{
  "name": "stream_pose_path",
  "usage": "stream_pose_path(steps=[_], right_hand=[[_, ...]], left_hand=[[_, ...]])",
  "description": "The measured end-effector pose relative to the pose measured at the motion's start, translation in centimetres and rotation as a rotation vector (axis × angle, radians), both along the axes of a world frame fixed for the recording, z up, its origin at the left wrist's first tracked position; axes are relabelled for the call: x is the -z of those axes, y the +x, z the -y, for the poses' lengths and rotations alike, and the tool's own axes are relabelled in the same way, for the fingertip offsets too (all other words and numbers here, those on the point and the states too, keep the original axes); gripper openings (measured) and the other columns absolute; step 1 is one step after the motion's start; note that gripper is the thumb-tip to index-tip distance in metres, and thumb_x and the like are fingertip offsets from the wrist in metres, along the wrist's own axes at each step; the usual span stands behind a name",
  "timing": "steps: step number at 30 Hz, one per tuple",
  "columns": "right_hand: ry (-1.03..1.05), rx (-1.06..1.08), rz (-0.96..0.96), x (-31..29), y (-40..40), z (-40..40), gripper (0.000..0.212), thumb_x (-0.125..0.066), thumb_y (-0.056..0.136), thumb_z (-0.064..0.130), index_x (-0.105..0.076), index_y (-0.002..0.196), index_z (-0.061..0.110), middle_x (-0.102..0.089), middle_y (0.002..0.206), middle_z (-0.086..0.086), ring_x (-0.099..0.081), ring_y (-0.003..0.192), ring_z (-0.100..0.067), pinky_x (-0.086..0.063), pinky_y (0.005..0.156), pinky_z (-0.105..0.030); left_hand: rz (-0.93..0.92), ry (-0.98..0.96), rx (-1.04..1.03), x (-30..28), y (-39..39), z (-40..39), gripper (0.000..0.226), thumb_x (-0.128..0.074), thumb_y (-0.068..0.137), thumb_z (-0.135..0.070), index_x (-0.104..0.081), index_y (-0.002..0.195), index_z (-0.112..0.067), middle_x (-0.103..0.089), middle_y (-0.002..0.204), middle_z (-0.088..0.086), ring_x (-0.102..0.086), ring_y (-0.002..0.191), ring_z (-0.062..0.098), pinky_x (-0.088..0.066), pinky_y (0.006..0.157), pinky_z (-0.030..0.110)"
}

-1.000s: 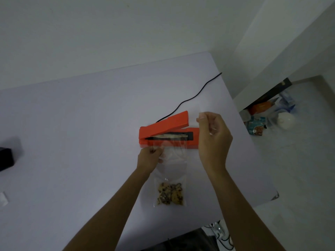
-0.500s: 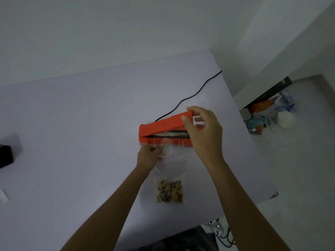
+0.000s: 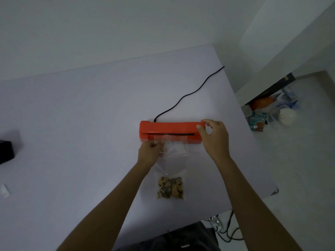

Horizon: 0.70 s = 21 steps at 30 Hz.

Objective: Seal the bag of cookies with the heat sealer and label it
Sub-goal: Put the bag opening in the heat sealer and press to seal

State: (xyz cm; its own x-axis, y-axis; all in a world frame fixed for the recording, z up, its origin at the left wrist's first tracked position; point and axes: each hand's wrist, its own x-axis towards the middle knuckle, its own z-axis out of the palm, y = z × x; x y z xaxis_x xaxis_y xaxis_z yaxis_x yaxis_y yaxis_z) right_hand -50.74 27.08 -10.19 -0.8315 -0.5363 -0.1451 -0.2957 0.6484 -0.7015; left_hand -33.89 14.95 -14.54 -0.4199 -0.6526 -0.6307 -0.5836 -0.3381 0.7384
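Note:
An orange heat sealer (image 3: 166, 128) lies across the middle of the table, its lid pressed down. A clear plastic bag (image 3: 172, 165) with several cookies (image 3: 170, 187) at its bottom lies in front of it, its open top edge caught in the sealer's slot. My left hand (image 3: 149, 153) pinches the bag's upper left part just below the sealer. My right hand (image 3: 213, 137) grips the right end of the sealer's lid, thumb and fingers around it.
The sealer's black cord (image 3: 188, 95) runs back right off the pale table (image 3: 81, 124). A black box (image 3: 6, 151) and a small white label (image 3: 4, 191) sit at the left edge. Clutter (image 3: 268, 113) lies on the floor to the right.
My right hand went from above the sealer's right end to its raised lid and pushed it down onto the bag's top. My left hand stayed on the bag.

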Motion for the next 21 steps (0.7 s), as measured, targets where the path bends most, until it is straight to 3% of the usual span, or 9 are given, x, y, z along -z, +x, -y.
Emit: stream_pose_path(steps=[6, 11, 14, 18, 21], right_hand=[[0.063, -0.034, 0.028, 1.4, -0.7, -0.2, 0.032, -0.065, 0.089, 0.033, -0.065, 0.116, 0.015, -0.057, 0.119, -0.012, -0.053, 0.111, -0.024, -0.036, 0.088, -0.022], [0.060, -0.057, 0.071, 1.5, -1.1, -0.4, 0.032, -0.065, 0.089, 0.034, -0.065, 0.116, 0.017, -0.056, 0.123, -0.011, -0.052, 0.114, -0.022, -0.035, 0.090, -0.022], [0.064, -0.063, 0.094, 1.4, -1.4, -0.4, 0.033, -0.066, 0.088, 0.034, -0.064, 0.117, 0.018, -0.055, 0.126, -0.010, -0.049, 0.118, -0.021, -0.034, 0.091, -0.022], [0.059, -0.030, 0.145, 1.6, -1.8, -0.4, 0.036, -0.069, 0.085, 0.037, -0.059, 0.115, 0.018, -0.054, 0.124, -0.008, -0.048, 0.116, -0.018, -0.034, 0.088, -0.025], [0.062, 0.022, 0.220, 1.8, -2.2, -0.5, 0.044, -0.073, 0.081, 0.039, -0.052, 0.115, 0.018, -0.048, 0.128, -0.009, -0.045, 0.120, -0.020, -0.034, 0.088, -0.027]], left_hand=[[-0.002, -0.017, -0.002, 0.3, 0.1, 0.1, 0.024, -0.058, 0.092, -0.029, -0.070, 0.085, -0.010, -0.072, 0.079, 0.003, -0.063, 0.049, 0.001, -0.044, 0.046, 0.009], [0.001, -0.006, 0.006, 0.5, 0.2, 0.2, 0.027, -0.059, 0.091, -0.033, -0.070, 0.086, -0.010, -0.073, 0.080, 0.003, -0.064, 0.053, 0.007, -0.046, 0.054, 0.017], [-0.027, 0.018, 0.008, 0.5, 0.3, 0.2, 0.027, -0.060, 0.091, -0.033, -0.070, 0.091, -0.008, -0.073, 0.084, 0.005, -0.065, 0.059, 0.010, -0.047, 0.053, 0.015], [-0.033, 0.093, 0.092, 0.8, 1.8, 0.2, 0.033, -0.066, 0.085, -0.040, -0.069, 0.097, -0.009, -0.072, 0.091, 0.001, -0.068, 0.079, 0.013, -0.049, 0.066, 0.018], [0.024, 0.115, 0.247, 2.1, 3.8, 0.0, 0.029, -0.074, 0.079, -0.033, -0.070, 0.097, -0.011, -0.070, 0.094, -0.001, -0.066, 0.087, 0.014, -0.051, 0.079, 0.023]])
